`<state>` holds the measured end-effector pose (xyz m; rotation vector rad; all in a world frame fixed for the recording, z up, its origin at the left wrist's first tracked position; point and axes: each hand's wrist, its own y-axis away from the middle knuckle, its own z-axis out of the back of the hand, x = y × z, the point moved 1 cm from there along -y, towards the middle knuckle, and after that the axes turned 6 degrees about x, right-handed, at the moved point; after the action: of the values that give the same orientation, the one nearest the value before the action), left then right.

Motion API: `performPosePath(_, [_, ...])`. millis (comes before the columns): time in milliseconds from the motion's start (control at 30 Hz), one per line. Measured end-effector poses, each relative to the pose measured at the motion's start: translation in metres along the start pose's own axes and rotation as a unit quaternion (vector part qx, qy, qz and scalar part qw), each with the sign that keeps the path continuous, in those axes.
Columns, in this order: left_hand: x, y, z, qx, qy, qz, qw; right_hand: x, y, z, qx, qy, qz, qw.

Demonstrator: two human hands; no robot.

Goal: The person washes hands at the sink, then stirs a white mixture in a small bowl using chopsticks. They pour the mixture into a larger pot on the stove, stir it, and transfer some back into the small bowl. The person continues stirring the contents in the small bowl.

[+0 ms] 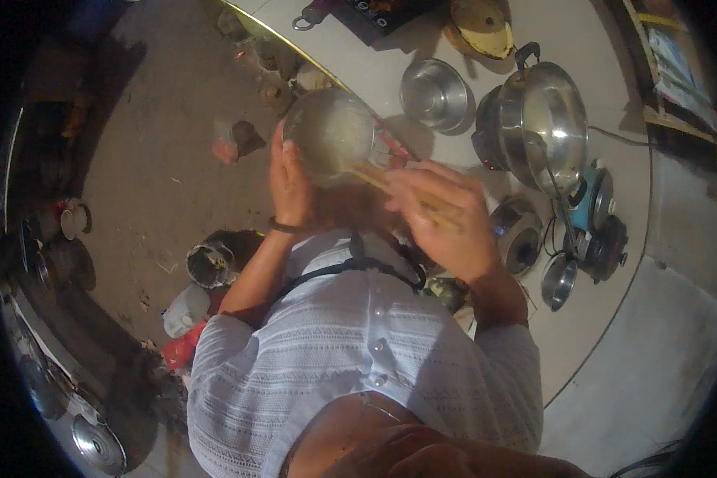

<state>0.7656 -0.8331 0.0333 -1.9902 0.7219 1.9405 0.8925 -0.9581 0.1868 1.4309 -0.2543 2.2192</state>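
Observation:
My left hand (291,179) grips the side of a round metal bowl (299,128), holding it up in front of my body. Inside the bowl is a pale, cloudy mixture (340,134); what it is made of cannot be made out. A pair of wooden chopsticks (367,174) is held in my right hand (439,215), their tips down in the mixture. My right hand and the chopsticks are blurred. A dark bracelet (287,226) circles my left wrist.
On the pale tiled counter (454,146) stand a steel bowl (435,95), a large steel wok (554,128) with a ladle (549,167), a teal appliance (590,197) and a small steel bowl (559,279). A black cooktop (382,18) lies at the far edge. A bin (210,264) stands on the floor.

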Motion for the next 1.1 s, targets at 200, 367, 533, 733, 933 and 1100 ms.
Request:
performPosePath(200, [0.021, -0.005, -0.005, -0.011, -0.027, 0.009, 1.0, -0.007, -0.006, -0.001, -0.001, 0.112, 0.078, 0.991])
performPosePath(367, [0.004, -0.003, -0.017, 0.029, 0.028, 0.047, 0.998, -0.015, 0.001, 0.014, -0.049, 0.097, 0.08, 0.991])
performPosePath(533, [0.002, -0.002, -0.025, 0.05, 0.035, 0.048, 0.997, -0.024, 0.0, 0.01, -0.05, 0.151, 0.16, 0.974])
performPosePath(733, [-0.012, 0.003, -0.032, 0.07, 0.049, 0.092, 0.992, -0.031, -0.001, 0.015, -0.083, 0.188, 0.215, 0.955])
performPosePath(933, [-0.018, 0.003, -0.038, 0.087, 0.079, 0.081, 0.99, -0.037, -0.009, 0.01, -0.044, 0.249, 0.334, 0.908])
performPosePath(1100, [-0.022, 0.0, -0.038, 0.049, 0.069, 0.091, 0.992, -0.043, 0.008, 0.019, -0.099, 0.317, 0.306, 0.892])
